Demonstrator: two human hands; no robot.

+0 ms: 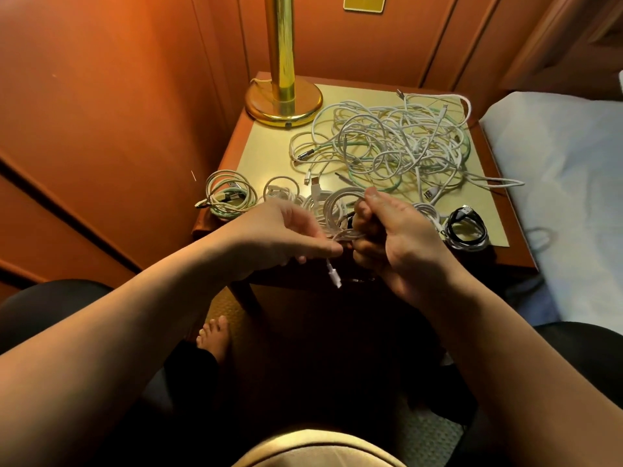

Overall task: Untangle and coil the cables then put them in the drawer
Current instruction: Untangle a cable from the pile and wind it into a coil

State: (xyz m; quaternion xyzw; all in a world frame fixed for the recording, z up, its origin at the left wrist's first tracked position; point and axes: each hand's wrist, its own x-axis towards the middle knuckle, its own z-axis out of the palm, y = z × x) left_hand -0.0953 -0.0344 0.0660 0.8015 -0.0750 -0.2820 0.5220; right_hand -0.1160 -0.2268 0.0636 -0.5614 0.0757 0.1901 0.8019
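Your right hand is curled around a white cable coil at the near edge of the counter, thumb on top of the loops and fingers wrapped underneath. Your left hand pinches the loose tail of that same cable just beside the right hand, and the white plug hangs down below your fingers, in front of the counter's dark front face.

On the far right part of the counter lies the big tangle of cables, white and pale green strands looped over one another, with one strand trailing off to the right toward the bed. Along the near edge sit cables that are already wound: a green-and-white coil at the near left corner, a small white coil just right of it, and a black-and-white coil at the near right, past your right hand. Another white bundle shows between your right hand and that black coil.

A brass lamp stands at the far left corner of the counter, its base well apart from the coil in your hands. Whether the drawer is open or closed you cannot tell from here, since its front is in deep shadow
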